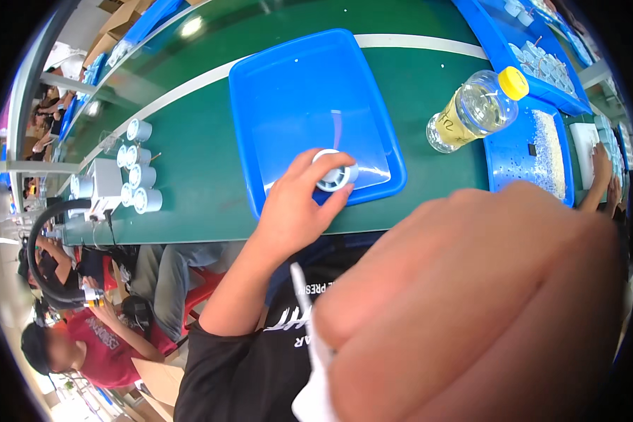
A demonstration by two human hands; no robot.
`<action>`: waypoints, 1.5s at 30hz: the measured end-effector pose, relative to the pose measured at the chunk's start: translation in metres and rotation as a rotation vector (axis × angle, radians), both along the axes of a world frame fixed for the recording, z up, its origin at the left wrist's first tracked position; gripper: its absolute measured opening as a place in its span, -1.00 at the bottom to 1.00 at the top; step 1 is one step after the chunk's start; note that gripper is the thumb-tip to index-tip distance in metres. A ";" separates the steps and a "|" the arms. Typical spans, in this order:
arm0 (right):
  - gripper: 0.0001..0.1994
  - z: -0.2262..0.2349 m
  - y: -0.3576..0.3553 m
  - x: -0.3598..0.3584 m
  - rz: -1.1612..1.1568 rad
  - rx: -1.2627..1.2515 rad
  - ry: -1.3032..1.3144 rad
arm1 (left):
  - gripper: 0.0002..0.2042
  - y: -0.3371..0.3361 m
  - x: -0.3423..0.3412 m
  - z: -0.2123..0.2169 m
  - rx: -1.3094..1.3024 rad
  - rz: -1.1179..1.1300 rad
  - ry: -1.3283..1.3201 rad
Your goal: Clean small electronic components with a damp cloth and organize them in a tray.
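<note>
So, left hand (292, 204) pinched white round part (333, 176) between thumb and fingers, over near edge of blue tray (313, 91) on green worktop (197, 190); can't tell if part touched tray. Right hand (429, 274), blurred, curled around white slim-tipped tool (315, 387). Yellow-capped bottle (475, 109) stood off tray's right edge, white cups (142, 176) toward worktop's left end

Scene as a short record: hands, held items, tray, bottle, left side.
left hand: fingers around a round white part, near end of blue tray
right hand: closed on a slim-tipped white item; blurred, close to camera
blue tray: on green table
clear bottle: yellow cap, right of tray
left side: several white cups
</note>
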State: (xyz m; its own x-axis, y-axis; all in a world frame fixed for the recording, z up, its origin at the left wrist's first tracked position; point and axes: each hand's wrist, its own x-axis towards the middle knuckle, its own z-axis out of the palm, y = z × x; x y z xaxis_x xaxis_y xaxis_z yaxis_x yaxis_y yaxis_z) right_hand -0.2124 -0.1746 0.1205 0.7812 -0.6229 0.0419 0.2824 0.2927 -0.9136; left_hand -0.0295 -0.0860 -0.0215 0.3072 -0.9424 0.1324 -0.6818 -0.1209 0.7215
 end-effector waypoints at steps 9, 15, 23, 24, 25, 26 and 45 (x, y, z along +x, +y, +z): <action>-0.60 -0.070 -0.021 -0.006 0.189 -0.156 0.367 | -0.39 0.063 -0.032 0.030 -0.391 0.036 0.739; -0.66 -0.097 0.015 -0.015 0.306 -0.129 0.219 | -0.42 0.091 -0.052 0.031 -0.334 -0.108 0.811; -0.74 -0.101 0.031 -0.004 0.098 -1.014 0.231 | -0.30 0.097 -0.057 0.042 -0.288 0.111 1.276; -0.74 -0.104 0.032 0.000 0.079 -0.970 0.231 | -0.27 0.097 -0.053 0.040 -0.300 0.109 1.257; -0.71 -0.096 0.034 -0.001 0.186 -0.768 0.338 | -0.24 0.097 -0.049 0.038 -0.308 0.110 1.237; -0.69 -0.104 0.036 0.002 0.209 -0.450 0.273 | -0.20 0.097 -0.044 0.039 -0.303 0.113 1.252; -0.51 -0.084 -0.009 0.076 0.008 0.497 -0.002 | -0.38 0.085 0.022 0.036 -0.367 0.241 1.108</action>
